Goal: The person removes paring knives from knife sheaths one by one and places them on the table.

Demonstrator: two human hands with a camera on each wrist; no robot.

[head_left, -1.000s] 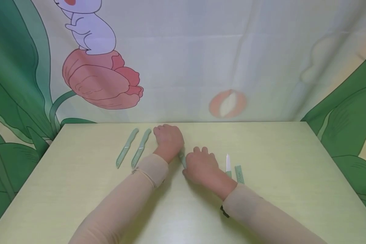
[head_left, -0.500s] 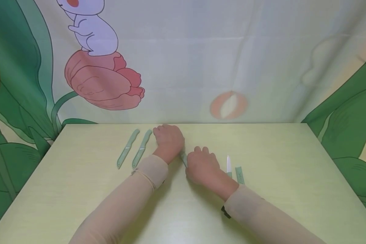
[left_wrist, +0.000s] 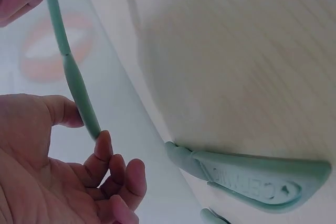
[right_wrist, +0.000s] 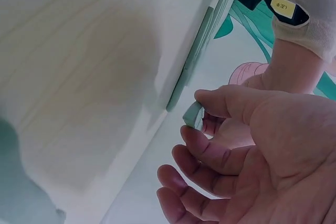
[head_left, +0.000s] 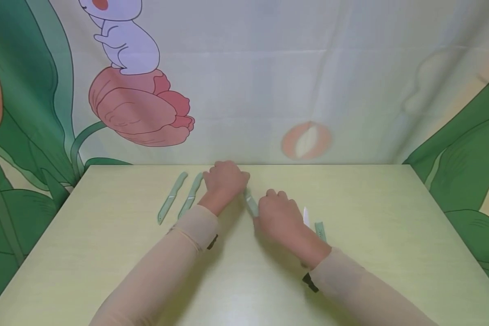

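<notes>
A green sheathed knife [head_left: 251, 203] spans the gap between my two hands. My left hand [head_left: 225, 182] pinches its handle end between thumb and forefinger; in the left wrist view the knife [left_wrist: 77, 85] runs up from there to the fingers of the other hand. My right hand [head_left: 282, 213] pinches the sheath end, and the right wrist view shows the sheath tip [right_wrist: 194, 115] between thumb and forefinger. The blade is hidden. Beside my left hand, two more sheathed knives lie on the table: the outer one [head_left: 172, 199] and the inner one [head_left: 190, 195], partly behind the forearm.
Right of my right hand, a bare white blade [head_left: 306, 216] lies next to a loose green sheath [head_left: 320, 230]; my right forearm hides part of both. The pale table [head_left: 236, 290] ends at a printed curtain [head_left: 236, 90] along its back edge.
Both hands have risen slightly. My right hand has moved right, away from the left, so more of the knife between them shows. The knives on the table stay put.
</notes>
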